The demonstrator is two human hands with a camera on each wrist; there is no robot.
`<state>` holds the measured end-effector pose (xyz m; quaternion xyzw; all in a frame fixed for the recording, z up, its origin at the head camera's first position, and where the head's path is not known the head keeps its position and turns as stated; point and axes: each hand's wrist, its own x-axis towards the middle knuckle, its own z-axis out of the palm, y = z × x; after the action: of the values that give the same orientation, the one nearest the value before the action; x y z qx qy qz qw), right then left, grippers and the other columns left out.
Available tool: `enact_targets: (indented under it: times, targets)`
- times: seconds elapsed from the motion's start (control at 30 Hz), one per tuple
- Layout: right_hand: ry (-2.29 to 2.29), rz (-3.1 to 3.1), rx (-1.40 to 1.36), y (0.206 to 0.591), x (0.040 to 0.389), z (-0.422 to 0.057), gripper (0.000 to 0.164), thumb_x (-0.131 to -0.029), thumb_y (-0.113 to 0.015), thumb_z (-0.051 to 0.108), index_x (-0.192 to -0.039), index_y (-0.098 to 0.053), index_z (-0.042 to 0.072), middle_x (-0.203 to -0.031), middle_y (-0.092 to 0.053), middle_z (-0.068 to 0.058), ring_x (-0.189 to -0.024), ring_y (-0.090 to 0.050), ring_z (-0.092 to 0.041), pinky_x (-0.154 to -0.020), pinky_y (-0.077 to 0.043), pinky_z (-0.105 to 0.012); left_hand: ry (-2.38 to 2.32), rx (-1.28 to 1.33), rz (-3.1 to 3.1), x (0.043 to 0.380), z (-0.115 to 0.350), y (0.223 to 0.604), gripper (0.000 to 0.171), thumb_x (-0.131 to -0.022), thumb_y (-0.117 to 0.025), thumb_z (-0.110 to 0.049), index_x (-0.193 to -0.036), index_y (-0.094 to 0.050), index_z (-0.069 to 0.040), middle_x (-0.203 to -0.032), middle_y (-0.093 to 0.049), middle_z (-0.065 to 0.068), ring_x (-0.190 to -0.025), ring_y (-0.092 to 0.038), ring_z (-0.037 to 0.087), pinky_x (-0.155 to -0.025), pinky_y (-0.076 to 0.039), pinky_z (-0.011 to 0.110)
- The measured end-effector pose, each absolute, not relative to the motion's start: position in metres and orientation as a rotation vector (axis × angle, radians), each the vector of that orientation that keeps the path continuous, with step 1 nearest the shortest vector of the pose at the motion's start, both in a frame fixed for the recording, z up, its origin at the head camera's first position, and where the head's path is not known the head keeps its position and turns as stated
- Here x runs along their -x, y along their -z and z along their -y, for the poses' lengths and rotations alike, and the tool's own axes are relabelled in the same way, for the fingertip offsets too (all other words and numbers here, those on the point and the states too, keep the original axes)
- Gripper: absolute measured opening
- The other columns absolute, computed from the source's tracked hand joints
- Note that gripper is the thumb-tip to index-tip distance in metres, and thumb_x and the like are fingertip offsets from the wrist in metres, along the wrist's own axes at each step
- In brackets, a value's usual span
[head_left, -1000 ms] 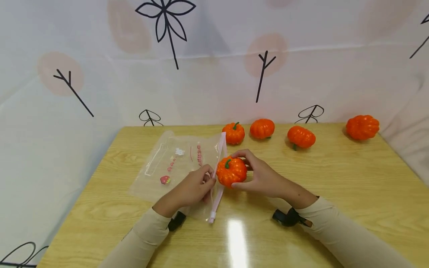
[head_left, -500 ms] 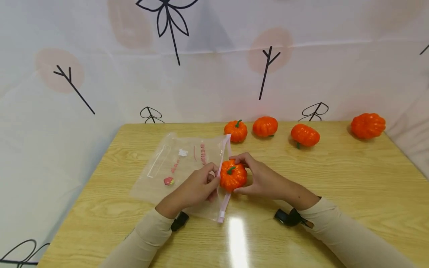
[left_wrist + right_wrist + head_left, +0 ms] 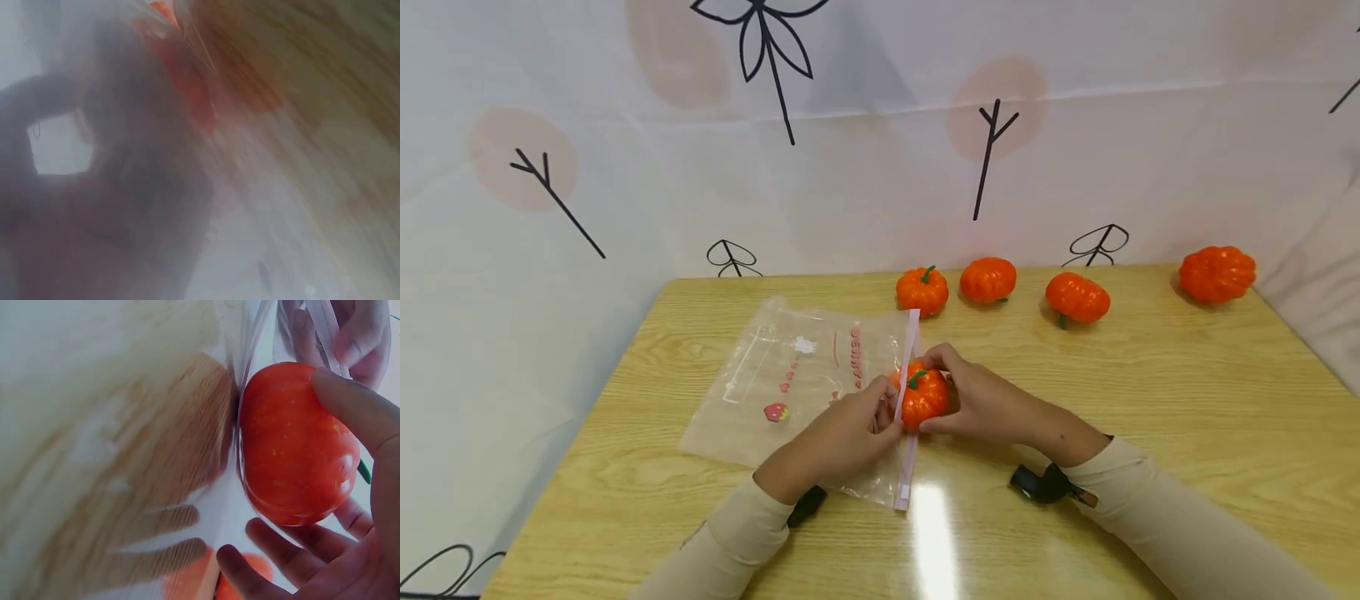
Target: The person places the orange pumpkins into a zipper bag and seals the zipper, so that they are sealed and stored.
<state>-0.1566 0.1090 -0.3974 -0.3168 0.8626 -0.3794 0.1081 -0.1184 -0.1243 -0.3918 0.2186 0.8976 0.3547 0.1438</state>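
A small orange toy pumpkin (image 3: 925,400) with a green stem sits in the mouth of a clear plastic zip bag (image 3: 737,417), partly behind its pink zip edge. My right hand (image 3: 981,400) grips the pumpkin from the right, thumb on the near side and fingers on the far side. With thumb and fingers, my left hand (image 3: 853,421) pinches the upper edge of the bag's mouth. In the right wrist view the pumpkin (image 3: 300,447) lies between thumb and fingers, the bag's lower edge beneath it. The left wrist view is hazy, seen through the film.
Along the back of the wooden table (image 3: 1150,400) lie more pumpkins: one upright (image 3: 922,292), one on its side (image 3: 988,280), a tipped one (image 3: 1077,297) and one at the far right (image 3: 1217,274). A patterned cloth (image 3: 865,183) hangs behind.
The pumpkin has gone from beside the zip edge to partly inside the bag's mouth. My left hand has drawn the bag's edge right, over the pumpkin's left side.
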Motion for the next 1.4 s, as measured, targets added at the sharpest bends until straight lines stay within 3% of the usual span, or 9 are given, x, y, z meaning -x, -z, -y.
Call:
enact_targets:
  times: [0.1, 0.27, 0.57, 0.77, 0.93, 1.17, 1.4]
  targets:
    - [1.104, -2.548, 0.917, 0.3975, 0.157, -0.1097, 0.071, -0.08, -0.084, 0.033, -0.13, -0.038, 0.013, -0.13, -0.06, -0.007, -0.124, -0.059, -0.026, -0.101, -0.052, -0.044, -0.921, -0.657, -2.665, 0.1163, 0.1228, 0.3905, 0.021, -0.092, -0.066, -0.028, -0.099, -0.048, -0.02, -0.071, -0.052, -0.008, -0.059, -0.047, 0.006, -0.053, -0.038, 0.02]
    - [1.087, -2.581, 0.887, 0.3965, 0.1579, -0.1113, 0.069, -0.08, -0.084, 0.035, -0.128, -0.041, 0.012, -0.124, -0.061, -0.005, -0.12, -0.06, -0.025, -0.1, -0.052, -0.044, -0.777, -0.654, -2.775, 0.1152, 0.1212, 0.3875, 0.016, -0.089, -0.065, -0.029, -0.085, -0.051, -0.022, -0.068, -0.051, -0.01, -0.057, -0.046, 0.005, -0.052, -0.037, 0.022]
    - [1.053, -2.625, 0.857, 0.3941, 0.1582, -0.1108, 0.069, -0.077, -0.085, 0.044, -0.126, -0.044, 0.016, -0.112, -0.061, -0.003, -0.096, -0.059, -0.016, -0.082, -0.054, -0.031, -0.942, -0.699, -2.737, 0.1165, 0.1197, 0.3849, 0.013, -0.091, -0.065, -0.023, -0.084, -0.054, -0.021, -0.07, -0.054, -0.01, -0.061, -0.047, 0.005, -0.057, -0.04, 0.02]
    - [1.162, -2.544, 0.896, 0.3938, 0.1577, -0.1088, 0.066, -0.078, -0.086, 0.028, -0.124, -0.042, 0.014, -0.11, -0.062, -0.005, -0.087, -0.063, -0.016, -0.073, -0.056, -0.027, -1.05, -0.758, -2.677, 0.1144, 0.1178, 0.3828, 0.009, -0.092, -0.064, -0.019, -0.087, -0.057, -0.019, -0.073, -0.055, -0.01, -0.065, -0.05, 0.006, -0.06, -0.043, 0.02]
    - [1.248, -2.49, 0.889, 0.3969, 0.1576, -0.1076, 0.062, -0.078, -0.086, 0.016, -0.122, -0.042, 0.011, -0.116, -0.062, -0.007, -0.094, -0.065, -0.019, -0.076, -0.058, -0.027, -1.096, -0.78, -2.648, 0.1134, 0.1163, 0.3841, 0.004, -0.093, -0.063, -0.018, -0.09, -0.06, -0.018, -0.075, -0.056, -0.01, -0.068, -0.051, 0.005, -0.062, -0.044, 0.02]
    - [1.311, -2.403, 0.874, 0.4009, 0.1591, -0.1094, 0.045, -0.084, -0.081, 0.012, -0.108, -0.044, 0.007, -0.124, -0.06, -0.013, -0.105, -0.067, -0.025, -0.083, -0.059, -0.032, -1.085, -0.793, -2.644, 0.1131, 0.1156, 0.387, 0.009, -0.093, -0.064, -0.018, -0.087, -0.058, -0.018, -0.073, -0.054, -0.01, -0.067, -0.05, 0.005, -0.061, -0.043, 0.019]
    - [1.288, -2.38, 0.886, 0.3999, 0.1607, -0.1094, 0.035, -0.091, -0.073, 0.015, -0.115, -0.048, 0.012, -0.116, -0.06, -0.005, -0.108, -0.067, -0.023, -0.089, -0.058, -0.036, -1.059, -0.801, -2.663, 0.1124, 0.1163, 0.3873, 0.009, -0.093, -0.063, -0.019, -0.086, -0.056, -0.018, -0.07, -0.052, -0.01, -0.064, -0.047, 0.004, -0.059, -0.041, 0.019]
